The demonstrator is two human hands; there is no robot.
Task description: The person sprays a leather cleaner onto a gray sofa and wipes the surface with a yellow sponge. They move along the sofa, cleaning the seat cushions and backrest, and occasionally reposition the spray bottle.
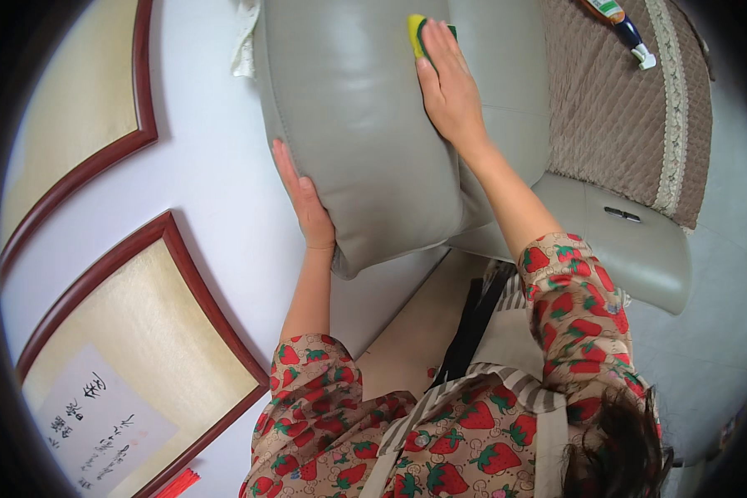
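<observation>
A yellow and green scouring sponge (418, 36) lies under the fingers of my right hand (453, 93), pressed against the front of a grey leather sofa backrest (367, 137). Part of the sponge is hidden by those fingers. My left hand (305, 202) rests flat along the backrest's rear edge, on the wall side, its fingers extended and holding nothing. Beyond my right hand, a plastic bottle with a white nozzle (625, 31) lies on a brown quilted seat cover (604, 118) with a lace band.
Two framed pictures in dark red wood, one upper (146, 75) and one lower (218, 317), hang on the white wall (205, 124) at left; the lower bears writing. A small dark object (622, 215) sits on the sofa's grey end (647, 261). White lace cloth (244, 43) hangs behind the backrest.
</observation>
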